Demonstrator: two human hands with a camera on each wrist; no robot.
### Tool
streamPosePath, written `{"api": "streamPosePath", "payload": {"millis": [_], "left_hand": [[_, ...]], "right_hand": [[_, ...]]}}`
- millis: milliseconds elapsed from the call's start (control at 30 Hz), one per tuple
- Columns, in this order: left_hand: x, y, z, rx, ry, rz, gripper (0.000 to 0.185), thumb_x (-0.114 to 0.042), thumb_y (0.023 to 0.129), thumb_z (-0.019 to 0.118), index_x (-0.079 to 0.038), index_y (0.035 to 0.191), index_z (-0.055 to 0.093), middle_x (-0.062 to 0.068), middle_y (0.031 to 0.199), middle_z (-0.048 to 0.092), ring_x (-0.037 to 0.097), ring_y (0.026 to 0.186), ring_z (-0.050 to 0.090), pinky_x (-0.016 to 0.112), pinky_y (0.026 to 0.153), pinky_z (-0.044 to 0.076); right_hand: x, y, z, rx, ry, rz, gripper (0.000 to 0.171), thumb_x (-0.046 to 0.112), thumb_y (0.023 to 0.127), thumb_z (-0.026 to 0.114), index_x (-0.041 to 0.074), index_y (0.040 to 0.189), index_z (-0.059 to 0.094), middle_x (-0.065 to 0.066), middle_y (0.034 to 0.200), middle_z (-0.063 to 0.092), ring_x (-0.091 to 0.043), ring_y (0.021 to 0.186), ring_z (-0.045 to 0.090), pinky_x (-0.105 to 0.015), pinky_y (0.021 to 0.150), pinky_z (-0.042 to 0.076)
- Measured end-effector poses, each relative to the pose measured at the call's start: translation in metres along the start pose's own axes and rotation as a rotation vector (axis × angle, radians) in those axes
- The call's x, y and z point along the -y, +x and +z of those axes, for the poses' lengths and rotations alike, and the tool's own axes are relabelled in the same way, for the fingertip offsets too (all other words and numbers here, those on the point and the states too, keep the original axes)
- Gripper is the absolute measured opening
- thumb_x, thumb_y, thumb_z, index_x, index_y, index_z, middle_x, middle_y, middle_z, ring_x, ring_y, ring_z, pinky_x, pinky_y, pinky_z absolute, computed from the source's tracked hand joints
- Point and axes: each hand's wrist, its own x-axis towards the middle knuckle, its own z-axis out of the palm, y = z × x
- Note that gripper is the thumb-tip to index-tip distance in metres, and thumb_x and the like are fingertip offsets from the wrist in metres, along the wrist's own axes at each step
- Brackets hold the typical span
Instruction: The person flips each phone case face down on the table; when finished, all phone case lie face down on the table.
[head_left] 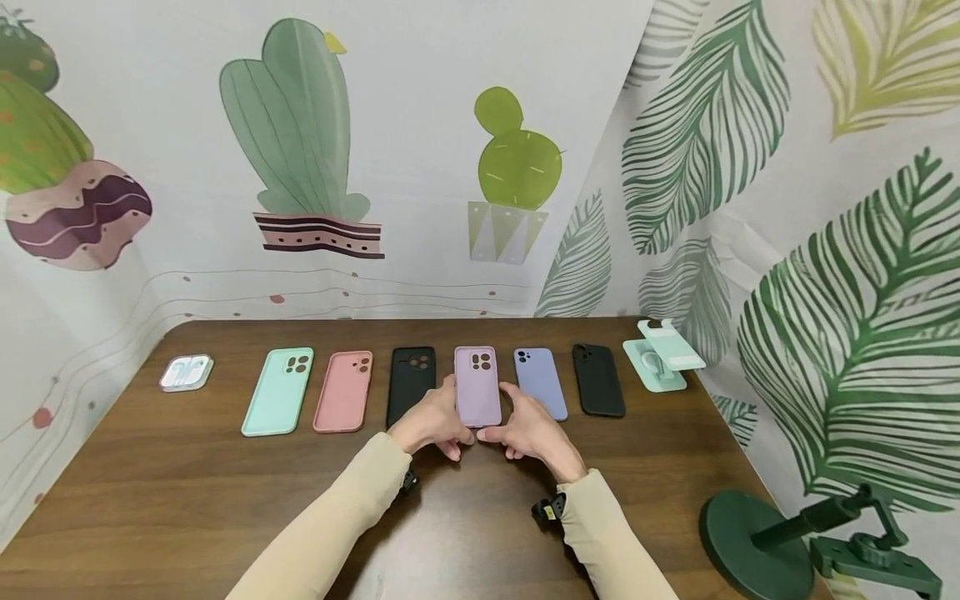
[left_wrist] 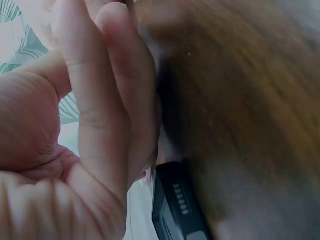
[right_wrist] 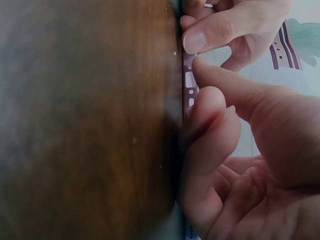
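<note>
A brown wooden counter (head_left: 187, 492) carries a row of phone cases before cactus-print walls. At twelve o'clock from the person, the left hand (head_left: 433, 423) and right hand (head_left: 530, 431) pinch the lilac phone case's (head_left: 477, 385) near end; the black case (head_left: 410, 383) lies just beside it at nine o'clock.

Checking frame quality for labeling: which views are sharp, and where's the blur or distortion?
Head view: sharp, evenly lit, wide-angle bend at the edges; both hands, left hand and right hand, at the lilac phone case read clearly. Left wrist view: wooden table smeared, fingers soft, too close. Right wrist view: table blurred, fingertips fairly crisp.
</note>
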Motion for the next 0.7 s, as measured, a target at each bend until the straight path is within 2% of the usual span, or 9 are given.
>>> {"api": "streamPosePath", "payload": {"millis": [233,400,600,700], "left_hand": [[-0.0011,0.0044,0.0050,-0.031,0.043,-0.027,0.097,0.016,0.073,0.089,0.005,0.154,0.036,0.021,0.098,0.065,0.019,0.046,0.068,0.034,0.049,0.065],[0.0008,0.0075,0.0056,-0.034,0.013,-0.055,0.091,0.014,0.079,0.086,0.004,0.154,0.036,0.019,0.091,0.065,0.018,0.046,0.067,0.034,0.050,0.066],[0.0006,0.0077,0.0051,-0.040,0.010,-0.042,0.086,0.012,0.082,0.083,0.003,0.154,0.037,0.014,0.076,0.063,0.016,0.045,0.064,0.034,0.048,0.065],[0.0012,0.0071,0.0050,-0.036,-0.013,-0.040,0.087,0.012,0.083,0.082,0.002,0.156,0.037,0.013,0.075,0.062,0.016,0.045,0.063,0.034,0.048,0.065]], "right_hand": [[0.0008,0.0016,0.0020,0.005,0.016,0.033,0.100,0.015,0.089,0.092,0.010,0.170,0.033,-0.007,0.067,0.064,-0.013,0.044,0.058,-0.023,0.043,0.052],[0.0005,0.0029,0.0033,0.001,0.021,0.031,0.100,0.013,0.088,0.091,0.009,0.170,0.033,-0.006,0.064,0.061,-0.012,0.043,0.056,-0.022,0.042,0.052],[0.0002,0.0042,0.0036,-0.004,0.017,0.024,0.095,0.012,0.091,0.088,0.010,0.169,0.035,-0.005,0.061,0.057,-0.012,0.041,0.055,-0.022,0.041,0.052],[-0.0008,0.0051,0.0038,-0.010,0.013,0.018,0.092,0.012,0.092,0.087,0.010,0.169,0.035,-0.005,0.061,0.057,-0.012,0.041,0.055,-0.022,0.041,0.052]]}}
